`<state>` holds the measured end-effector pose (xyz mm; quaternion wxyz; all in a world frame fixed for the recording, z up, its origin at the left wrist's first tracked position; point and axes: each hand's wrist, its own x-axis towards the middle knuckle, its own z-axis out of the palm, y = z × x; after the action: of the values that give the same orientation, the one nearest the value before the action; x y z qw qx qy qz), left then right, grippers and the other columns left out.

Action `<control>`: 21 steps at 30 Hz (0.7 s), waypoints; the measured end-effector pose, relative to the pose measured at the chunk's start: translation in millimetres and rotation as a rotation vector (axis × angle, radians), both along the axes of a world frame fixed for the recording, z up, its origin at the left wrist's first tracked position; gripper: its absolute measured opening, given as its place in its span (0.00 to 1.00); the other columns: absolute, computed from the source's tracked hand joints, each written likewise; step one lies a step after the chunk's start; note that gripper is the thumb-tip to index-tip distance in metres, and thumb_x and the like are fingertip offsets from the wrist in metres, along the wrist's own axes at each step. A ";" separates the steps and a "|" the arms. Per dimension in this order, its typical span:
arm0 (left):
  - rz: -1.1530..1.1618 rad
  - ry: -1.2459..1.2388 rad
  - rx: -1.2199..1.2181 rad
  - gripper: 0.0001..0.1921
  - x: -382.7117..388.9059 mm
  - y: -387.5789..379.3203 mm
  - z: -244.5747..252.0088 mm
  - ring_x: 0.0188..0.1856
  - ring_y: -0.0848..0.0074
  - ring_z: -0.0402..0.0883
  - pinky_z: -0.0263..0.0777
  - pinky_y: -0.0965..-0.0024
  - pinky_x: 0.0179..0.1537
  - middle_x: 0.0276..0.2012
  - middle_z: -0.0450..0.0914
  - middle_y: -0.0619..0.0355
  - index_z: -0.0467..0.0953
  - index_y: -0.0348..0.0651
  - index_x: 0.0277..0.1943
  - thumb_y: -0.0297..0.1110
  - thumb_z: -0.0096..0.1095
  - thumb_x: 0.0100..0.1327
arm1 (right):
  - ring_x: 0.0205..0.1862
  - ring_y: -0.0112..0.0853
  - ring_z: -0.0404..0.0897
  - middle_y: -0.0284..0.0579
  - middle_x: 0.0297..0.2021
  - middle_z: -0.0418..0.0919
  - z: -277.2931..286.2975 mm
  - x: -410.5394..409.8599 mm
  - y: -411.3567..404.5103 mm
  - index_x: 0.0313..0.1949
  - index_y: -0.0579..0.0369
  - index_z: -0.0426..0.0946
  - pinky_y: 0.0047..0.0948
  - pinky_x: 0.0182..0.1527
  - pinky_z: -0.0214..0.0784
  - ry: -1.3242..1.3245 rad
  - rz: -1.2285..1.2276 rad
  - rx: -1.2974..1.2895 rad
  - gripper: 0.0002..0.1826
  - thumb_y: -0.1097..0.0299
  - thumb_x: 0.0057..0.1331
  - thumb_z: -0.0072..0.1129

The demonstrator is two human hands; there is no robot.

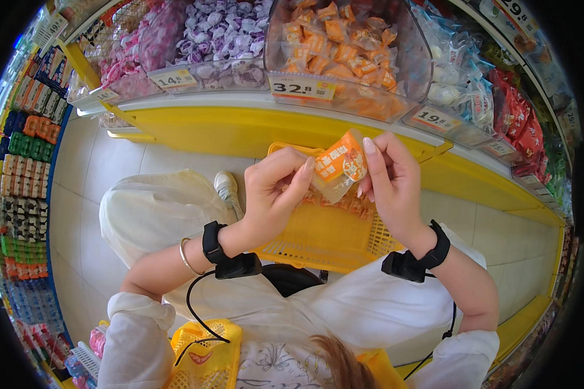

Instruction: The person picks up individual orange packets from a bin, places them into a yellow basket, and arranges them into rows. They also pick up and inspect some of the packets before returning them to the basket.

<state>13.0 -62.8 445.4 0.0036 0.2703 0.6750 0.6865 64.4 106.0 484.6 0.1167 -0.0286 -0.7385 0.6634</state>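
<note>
Between my hands, over a yellow plastic basket [297, 243], is a small orange and clear snack packet [341, 163] bearing writing. My left hand [277, 189] pinches its left edge between thumb and fingers. At the packet's right edge, my right hand [394, 182] grips with the thumb and bent fingers. More orange packets [355, 206] lie in the basket below, partly hidden by the held packet and my hands. Beyond, a clear bin [294, 90] on the shelf holds similar orange packets [360, 63].
Bins of purple-and-white wrapped sweets [219, 34] and blue-and-white packets [455, 78] flank the orange ones. Red packets [520, 126] are farther right. A yellow shelf base [199, 131] runs behind the basket. Stocked shelves [27, 175] stand at the left. My knees are around the basket.
</note>
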 end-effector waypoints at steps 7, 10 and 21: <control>-0.119 0.156 -0.263 0.05 -24.1 -3.4 -11.6 0.22 0.83 0.67 0.61 0.79 0.24 0.25 0.72 0.58 0.70 0.33 0.33 0.26 0.49 0.63 | 0.14 0.18 0.66 0.37 0.13 0.63 -21.7 -11.4 29.9 0.25 0.58 0.66 0.19 0.18 0.54 0.021 0.185 0.446 0.11 0.70 0.65 0.50; -0.213 0.219 -0.367 0.06 -27.1 -3.1 -9.4 0.24 0.76 0.68 0.64 0.76 0.27 0.26 0.72 0.57 0.71 0.35 0.35 0.29 0.57 0.60 | 0.17 0.34 0.67 0.46 0.16 0.64 -30.3 -8.5 31.3 0.26 0.60 0.66 0.27 0.21 0.57 0.008 0.291 0.587 0.09 0.72 0.62 0.53; -0.384 0.245 -0.386 0.05 -24.0 -11.1 -37.9 0.24 0.69 0.69 0.63 0.73 0.25 0.22 0.71 0.53 0.74 0.34 0.31 0.27 0.59 0.58 | 0.20 0.31 0.69 0.44 0.18 0.68 -49.5 -14.7 20.3 0.33 0.59 0.69 0.26 0.25 0.60 -0.033 0.454 0.576 0.07 0.69 0.62 0.53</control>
<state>-11.0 -73.8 407.5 0.1034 0.4681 0.7250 0.4945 49.6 126.3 435.1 -0.0423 0.1592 -0.8843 0.4368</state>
